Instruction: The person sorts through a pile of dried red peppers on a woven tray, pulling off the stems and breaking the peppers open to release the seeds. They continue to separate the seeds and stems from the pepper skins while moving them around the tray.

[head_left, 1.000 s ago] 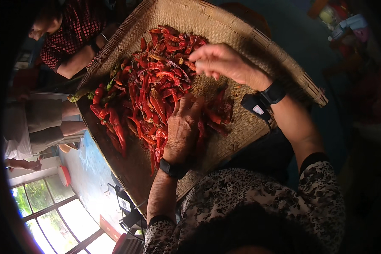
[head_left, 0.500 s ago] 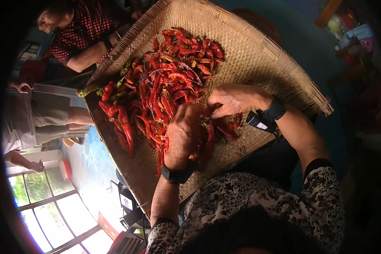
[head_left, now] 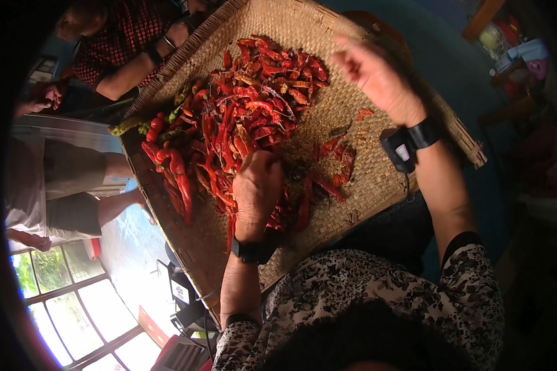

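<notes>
A pile of red dried chili peppers [head_left: 241, 123] lies on a woven bamboo tray [head_left: 303, 28]. At the near edge of the pile is my left hand [head_left: 257, 185], closed with its fingers bent down; whatever they grip is hidden. My right hand [head_left: 377, 77] is raised over the right part of the tray, slightly blurred, with its fingers partly spread and nothing seen in them. Below it, a few loose chili peppers [head_left: 334, 151] lie apart from the pile among scattered yellow seeds [head_left: 315, 133].
A person in a red-dotted dark shirt [head_left: 127, 43] sits beyond the tray's upper left edge. Another person in greenish shorts [head_left: 74, 167] stands at the left. A black device with cables [head_left: 182, 294] is near the lower left edge; windows [head_left: 74, 315] are beyond.
My right hand has left the chili peppers beside my left hand and swung up and to the right. My left hand has shifted slightly left. The loose peppers and seeds are now uncovered.
</notes>
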